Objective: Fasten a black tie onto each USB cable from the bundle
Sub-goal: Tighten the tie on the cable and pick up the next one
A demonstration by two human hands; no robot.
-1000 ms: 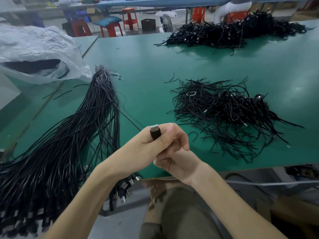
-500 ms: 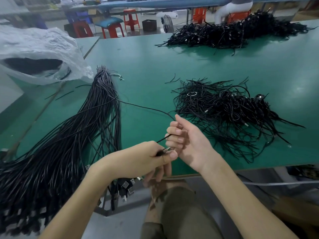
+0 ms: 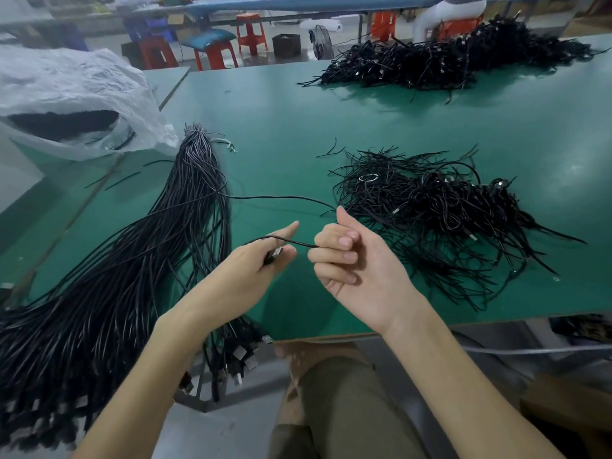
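Hands pull apart since half-second ago. Left hand [image 3: 245,279] pinches USB plug [image 3: 274,255], index straight; right hand [image 3: 357,273] curls round USB cable [image 3: 291,241], above worktop [image 3: 298,303] front edge. Cable trails to bundle [image 3: 132,260], left side. I judge: one cable singled out, tie pile [image 3: 430,207] next.

Uniform flat green was logged for the table top [image 3: 281,127], with a tan strip along its near edge. Glossy black was noted on the bundle [image 3: 116,276], silver on its plug tips [image 3: 240,352]; the lone USB cable [image 3: 281,197] was likewise black with a silver-tipped plug [image 3: 276,253], and the near tie pile [image 3: 430,210] and far pile [image 3: 447,61] were read as black with small silver flecks. Translucent white was seen on the plastic bag [image 3: 82,81], red-orange on the stools [image 3: 251,31], teal on one seat cushion [image 3: 208,38], white on a duct [image 3: 453,11], black on a box [image 3: 284,44], olive-brown on the trousers [image 3: 341,409].
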